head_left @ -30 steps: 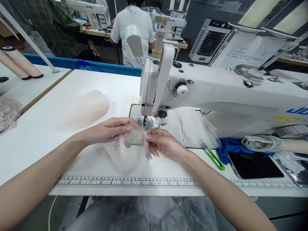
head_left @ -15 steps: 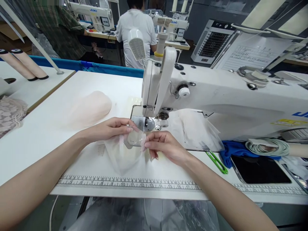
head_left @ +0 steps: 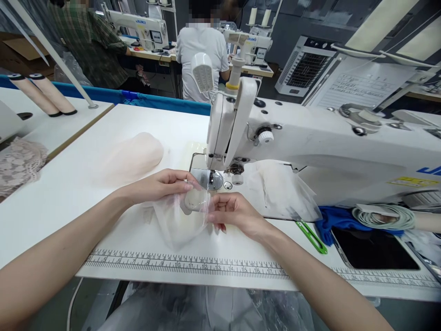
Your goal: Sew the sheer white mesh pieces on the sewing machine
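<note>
With clock positions taken from the sheer fabric, a piece of pink lace (head_left: 21, 165) is seen at ten o'clock, cut off by the left edge. Between ten and eleven, two pink thread spools (head_left: 51, 95) are leaned side by side. Beyond them, a co-worker in a plaid shirt (head_left: 91, 46) is cropped by the top edge. At eleven, a rounded piece of pale pink mesh (head_left: 141, 154) is laid on the white table (head_left: 86, 216); its left outline is hard to make out against the surface.

The sheer fabric (head_left: 170, 225) is held low in front of the needle plate (head_left: 215, 180), its lower border nearly lost against the table. Its upper left edge is pinched by the left hand (head_left: 170, 184), whose fingertips are blurred by the film of cloth. At six o'clock a printed ruler (head_left: 186, 264) is partly covered by the right forearm. The right side of the fabric is pinched between thumb and fingers by the right hand (head_left: 236, 214); the hands are kept apart, with cloth spanned between.

At two o'clock stands the sewing machine (head_left: 292, 133), its lettering cut off at right. Under its arm, white fabric (head_left: 280, 191) is heaped. Around three, green-handled thread snips (head_left: 312, 237), blue cloth (head_left: 322, 223), partly hidden, and a dark-screened phone (head_left: 377, 248) are found.
</note>
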{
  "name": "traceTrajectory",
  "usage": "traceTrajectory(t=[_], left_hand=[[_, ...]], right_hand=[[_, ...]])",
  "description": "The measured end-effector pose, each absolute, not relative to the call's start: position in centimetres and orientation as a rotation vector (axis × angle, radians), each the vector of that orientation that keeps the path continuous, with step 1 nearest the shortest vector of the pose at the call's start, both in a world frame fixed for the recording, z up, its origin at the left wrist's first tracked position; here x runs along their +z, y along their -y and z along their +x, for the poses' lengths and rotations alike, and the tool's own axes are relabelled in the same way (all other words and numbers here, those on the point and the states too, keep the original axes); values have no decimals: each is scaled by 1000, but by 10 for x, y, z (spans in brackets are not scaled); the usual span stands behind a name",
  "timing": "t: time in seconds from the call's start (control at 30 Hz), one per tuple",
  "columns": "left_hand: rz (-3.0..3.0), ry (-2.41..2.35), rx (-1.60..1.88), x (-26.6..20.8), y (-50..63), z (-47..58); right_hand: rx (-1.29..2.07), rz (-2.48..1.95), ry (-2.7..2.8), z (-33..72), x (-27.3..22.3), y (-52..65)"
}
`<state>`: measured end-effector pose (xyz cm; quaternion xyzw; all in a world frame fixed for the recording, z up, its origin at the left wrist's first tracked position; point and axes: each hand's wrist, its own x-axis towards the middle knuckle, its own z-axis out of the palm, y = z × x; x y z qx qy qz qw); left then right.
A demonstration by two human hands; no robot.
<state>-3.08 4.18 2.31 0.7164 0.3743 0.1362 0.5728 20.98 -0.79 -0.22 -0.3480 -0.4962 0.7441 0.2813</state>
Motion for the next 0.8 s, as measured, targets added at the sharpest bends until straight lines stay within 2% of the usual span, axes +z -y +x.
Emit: traceTrajectory(t=[0.4, 0.8], left_hand=[[1688, -804, 290, 20, -30, -12], [1541, -889, 503, 18, -24, -6]], right_hand=[[1924, -1063, 1568, 201, -7, 17], [1910, -1120, 1591, 201, -4, 17]])
